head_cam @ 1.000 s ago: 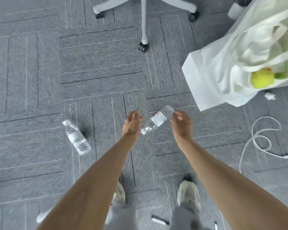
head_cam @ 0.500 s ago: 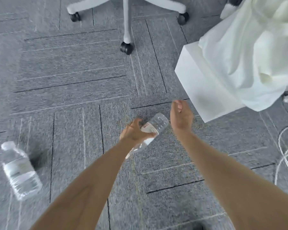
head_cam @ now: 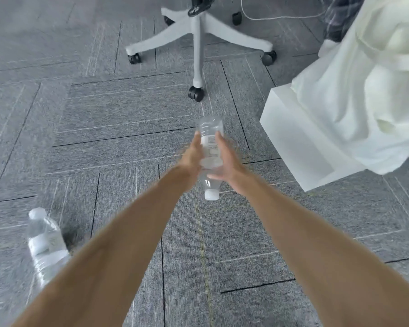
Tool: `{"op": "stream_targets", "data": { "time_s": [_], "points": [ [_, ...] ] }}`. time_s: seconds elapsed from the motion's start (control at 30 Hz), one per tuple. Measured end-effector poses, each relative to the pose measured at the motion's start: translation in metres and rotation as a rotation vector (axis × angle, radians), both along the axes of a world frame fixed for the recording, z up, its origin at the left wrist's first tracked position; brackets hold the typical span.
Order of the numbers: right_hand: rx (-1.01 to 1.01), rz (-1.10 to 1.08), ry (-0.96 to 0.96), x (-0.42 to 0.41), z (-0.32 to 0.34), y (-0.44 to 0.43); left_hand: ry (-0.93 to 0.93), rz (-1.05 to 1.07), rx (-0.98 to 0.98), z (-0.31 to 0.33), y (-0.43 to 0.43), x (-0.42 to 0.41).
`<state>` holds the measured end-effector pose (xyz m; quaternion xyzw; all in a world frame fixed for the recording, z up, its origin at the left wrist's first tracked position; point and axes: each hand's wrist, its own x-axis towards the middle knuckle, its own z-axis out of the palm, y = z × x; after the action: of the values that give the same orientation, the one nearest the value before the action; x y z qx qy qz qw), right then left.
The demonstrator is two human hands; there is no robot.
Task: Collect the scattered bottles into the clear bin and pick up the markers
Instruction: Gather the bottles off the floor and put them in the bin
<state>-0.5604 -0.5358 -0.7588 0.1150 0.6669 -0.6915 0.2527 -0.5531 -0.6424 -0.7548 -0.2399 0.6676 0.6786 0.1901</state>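
Note:
A clear plastic bottle point(head_cam: 210, 147) with a white cap hangs above the carpet at the centre, cap towards me and base pointing away. My left hand point(head_cam: 191, 159) holds its left side, fingers lying along the label. My right hand point(head_cam: 230, 167) holds the right side, with the thumb across the bottle's neck. A second clear bottle point(head_cam: 45, 244) lies on the carpet at the lower left, partly hidden by my left forearm. No marker is in view.
A pale translucent box point(head_cam: 298, 147) stands on the right with a white cloth bag point(head_cam: 364, 95) draped over it. The white base of a swivel chair point(head_cam: 197, 43) on black castors stands ahead. A thin white cable point(head_cam: 281, 17) runs along the floor behind it.
The bottle has turned from slanted to pointing straight away from me. My right hand, apart from it before, now holds its right side. The view has tilted up and the chair base shows more.

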Motion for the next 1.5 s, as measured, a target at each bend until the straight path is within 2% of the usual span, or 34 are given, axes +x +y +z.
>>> {"op": "stream_targets", "data": {
  "time_s": [0.1,0.2,0.5,0.6,0.67,0.8,0.97,1.03,1.1,1.17,1.3,1.43,1.5],
  "points": [
    [0.043,-0.018,0.066,-0.003,-0.004,-0.009,0.043,-0.015,0.109,0.007,-0.001,0.000],
    [0.110,0.038,0.113,-0.002,-0.007,-0.023,0.054,-0.024,0.051,0.011,-0.028,0.016],
    [0.153,0.146,0.169,0.012,-0.009,-0.138,-0.084,0.278,-0.222,-0.027,-0.182,0.106],
    [0.126,0.169,0.130,0.022,-0.018,-0.174,-0.133,0.467,-0.301,-0.055,-0.235,0.134],
    [0.157,0.202,0.123,0.030,-0.024,-0.194,-0.139,0.547,-0.324,-0.047,-0.251,0.153],
    [0.210,0.272,0.150,0.041,-0.033,-0.225,-0.118,0.526,-0.517,-0.040,-0.277,0.186],
    [0.260,0.338,0.186,0.046,-0.043,-0.249,-0.048,0.513,-0.606,-0.037,-0.290,0.197],
    [0.294,0.360,0.187,0.047,-0.046,-0.257,-0.030,0.536,-0.721,-0.037,-0.294,0.205],
    [0.292,0.365,0.168,0.049,-0.047,-0.266,-0.111,0.533,-0.866,-0.042,-0.303,0.214],
    [0.277,0.360,0.156,0.050,-0.048,-0.274,-0.286,0.511,-0.945,-0.050,-0.311,0.220],
    [0.279,0.403,0.181,0.052,-0.050,-0.281,-0.485,0.543,-0.814,-0.072,-0.313,0.221],
    [0.282,0.406,0.181,0.044,-0.051,-0.268,-0.520,0.718,-0.705,-0.084,-0.317,0.224],
    [0.275,0.368,0.176,0.033,-0.051,-0.251,-0.484,0.797,-0.585,-0.075,-0.325,0.228]
  ]
}}
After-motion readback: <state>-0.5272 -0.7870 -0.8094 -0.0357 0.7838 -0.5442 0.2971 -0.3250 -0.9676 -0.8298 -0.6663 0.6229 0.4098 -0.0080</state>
